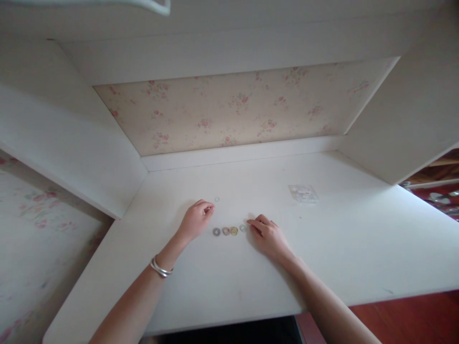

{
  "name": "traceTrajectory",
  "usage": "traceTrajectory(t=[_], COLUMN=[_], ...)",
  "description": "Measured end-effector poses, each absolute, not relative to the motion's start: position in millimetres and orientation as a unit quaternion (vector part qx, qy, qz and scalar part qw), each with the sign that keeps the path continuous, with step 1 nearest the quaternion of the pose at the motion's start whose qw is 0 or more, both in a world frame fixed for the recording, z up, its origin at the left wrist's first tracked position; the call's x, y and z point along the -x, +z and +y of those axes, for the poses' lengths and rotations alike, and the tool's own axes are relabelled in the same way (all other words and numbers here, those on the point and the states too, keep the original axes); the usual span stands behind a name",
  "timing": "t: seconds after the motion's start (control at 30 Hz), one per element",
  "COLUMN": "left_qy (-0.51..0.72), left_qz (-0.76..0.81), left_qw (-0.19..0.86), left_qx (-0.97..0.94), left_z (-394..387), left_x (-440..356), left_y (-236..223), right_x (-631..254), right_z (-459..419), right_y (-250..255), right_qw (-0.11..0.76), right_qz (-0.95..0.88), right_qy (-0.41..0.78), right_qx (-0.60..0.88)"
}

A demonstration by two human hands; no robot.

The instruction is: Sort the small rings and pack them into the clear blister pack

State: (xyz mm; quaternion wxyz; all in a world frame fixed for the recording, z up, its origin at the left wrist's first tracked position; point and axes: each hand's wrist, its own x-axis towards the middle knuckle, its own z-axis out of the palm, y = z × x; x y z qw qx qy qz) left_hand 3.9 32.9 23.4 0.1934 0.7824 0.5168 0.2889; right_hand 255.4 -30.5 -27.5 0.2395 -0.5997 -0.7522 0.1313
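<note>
My left hand hovers just over the white desk, its thumb and fingertips drawn together in a pinch; anything between them is too small to make out. Just beyond its fingertips lies a thin clear ring. My right hand rests on the desk with the index finger reaching out and the others loosely bent. Beside that fingertip is a pale ring, at the right end of a short row. To its left lie a gold-coloured ring, a pinkish ring and a grey-purple ring.
A clear plastic packet lies farther back on the right of the desk. Side panels and a floral back wall enclose the desk. At the right edge is a shelf with various items.
</note>
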Motion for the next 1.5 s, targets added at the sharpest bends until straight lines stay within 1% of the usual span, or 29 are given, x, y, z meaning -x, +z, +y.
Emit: traceTrajectory(t=[0.07,0.17,0.23,0.33,0.47,0.53,0.87,1.03,1.1,1.13,1.27,1.33,1.5], left_qy=[0.300,0.314,0.334,0.358,0.357,0.359,0.347,0.344,0.344,0.344,0.340,0.337,0.337], left_qz=[0.548,0.596,0.610,0.609,0.591,0.584,0.567,0.560,0.556,0.554,0.556,0.557,0.551], left_qw=[0.219,0.292,0.332,0.365,0.385,0.388,0.401,0.400,0.398,0.396,0.392,0.390,0.386], left_qx=[-0.749,-0.679,-0.636,-0.607,-0.612,-0.616,-0.630,-0.639,-0.644,-0.646,-0.649,-0.651,-0.659], left_z=[31,21,15,10,9,9,12,12,12,12,12,12,11], left_x=[13,28,33,35,37,38,38,40,41,41,40,40,41], left_y=[12,-4,-9,-11,-13,-15,-19,-21,-22,-22,-23,-22,-21], right_x=[-254,-246,-235,-213,-184,-174,-169,-177,-185,-190,-212,-222,-236], right_z=[-26,-11,5,36,75,87,93,74,62,55,23,6,-22], right_y=[-25,-18,-10,2,7,6,3,11,15,17,16,12,1], right_qw=[0.251,0.250,0.229,0.175,0.077,0.054,0.031,0.046,0.065,0.081,0.186,0.211,0.221], right_qz=[-0.744,-0.741,-0.755,-0.784,-0.829,-0.839,-0.850,-0.852,-0.852,-0.852,-0.834,-0.823,-0.812], right_qy=[0.154,0.185,0.189,0.176,0.138,0.134,0.106,0.094,0.092,0.095,0.126,0.128,0.128], right_qx=[0.600,0.596,0.585,0.569,0.537,0.524,0.515,0.513,0.511,0.509,0.505,0.512,0.525])
